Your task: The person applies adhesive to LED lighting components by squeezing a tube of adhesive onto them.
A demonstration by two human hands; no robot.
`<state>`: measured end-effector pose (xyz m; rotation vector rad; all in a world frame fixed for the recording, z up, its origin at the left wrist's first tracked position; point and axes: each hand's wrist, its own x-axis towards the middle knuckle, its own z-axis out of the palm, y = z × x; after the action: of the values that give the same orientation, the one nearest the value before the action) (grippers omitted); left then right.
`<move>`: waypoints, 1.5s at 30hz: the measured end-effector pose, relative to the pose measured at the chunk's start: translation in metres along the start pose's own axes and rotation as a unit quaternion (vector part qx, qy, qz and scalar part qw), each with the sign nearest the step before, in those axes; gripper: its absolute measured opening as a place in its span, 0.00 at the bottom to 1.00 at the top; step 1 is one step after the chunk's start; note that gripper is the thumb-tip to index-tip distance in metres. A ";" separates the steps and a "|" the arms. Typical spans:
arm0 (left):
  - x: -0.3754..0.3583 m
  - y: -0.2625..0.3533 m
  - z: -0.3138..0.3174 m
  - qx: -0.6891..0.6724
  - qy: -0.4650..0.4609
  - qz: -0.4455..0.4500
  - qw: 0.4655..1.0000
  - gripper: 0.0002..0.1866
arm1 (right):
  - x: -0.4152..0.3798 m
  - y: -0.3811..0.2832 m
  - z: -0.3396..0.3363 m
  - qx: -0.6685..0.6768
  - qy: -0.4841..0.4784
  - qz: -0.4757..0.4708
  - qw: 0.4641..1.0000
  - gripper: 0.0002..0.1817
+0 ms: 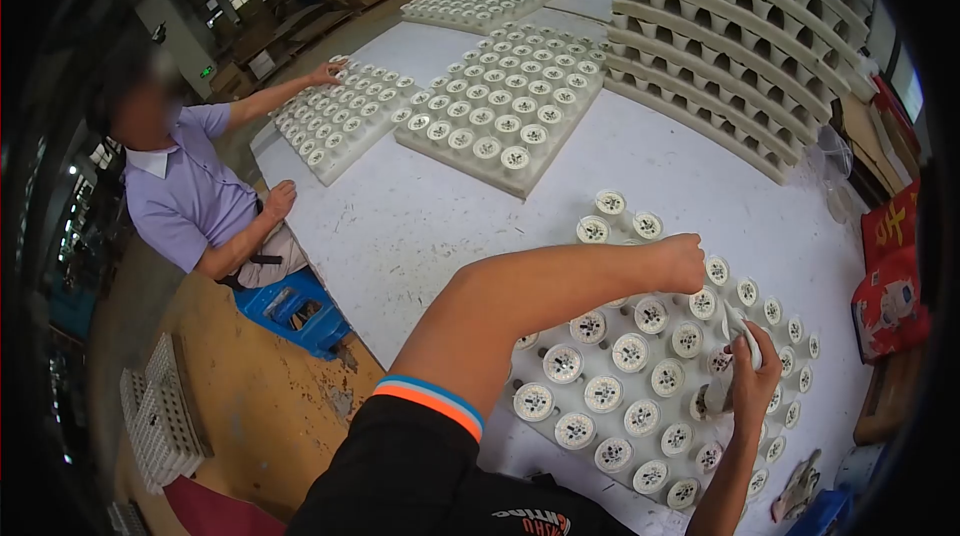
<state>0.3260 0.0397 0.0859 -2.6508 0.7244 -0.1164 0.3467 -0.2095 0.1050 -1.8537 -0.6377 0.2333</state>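
In the head view, my left hand [684, 263] is closed above the far part of a tray of LED bulb bodies; its fingertips are turned away and hidden. The bulb bodies, such as this one [603, 393], stand upright in rows, with round white LED boards facing up. My right hand [757, 366] is closed around a thin white piece [735, 324], tilted on edge over the tray's right side. I cannot tell exactly what that piece is. Below the right fingers, more bulb bodies are partly covered by the hand.
A person [190, 176] on a blue stool [292, 311] reaches to a filled tray [350, 116] across the white table [400, 236]. Another filled tray [525, 181] lies beside it. Stacked pale trays [720, 66] rise at the back right. A red bag [888, 276] sits at the right edge.
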 end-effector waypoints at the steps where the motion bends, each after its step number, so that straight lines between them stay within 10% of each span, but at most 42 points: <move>1: 0.002 0.000 0.000 -0.001 -0.011 -0.010 1.000 0.03 | 0.000 0.004 -0.003 0.004 0.001 0.002 1.000 0.15; 16: 0.009 -0.016 -0.015 -0.134 -0.156 0.003 0.979 0.06 | -0.006 0.013 -0.008 0.014 0.013 0.004 1.000 0.14; 29: -0.018 -0.004 0.010 -0.279 -0.001 -0.277 0.919 0.09 | -0.011 -0.009 -0.008 -0.016 0.002 -0.013 1.000 0.15; 45: -0.024 -0.009 0.010 -0.404 0.078 -0.307 0.858 0.07 | -0.010 -0.012 -0.008 -0.002 -0.018 0.026 0.999 0.15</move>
<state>0.3119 0.0625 0.0812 -3.6325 -0.1384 -0.2423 0.3378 -0.2185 0.1170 -1.8750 -0.6146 0.3008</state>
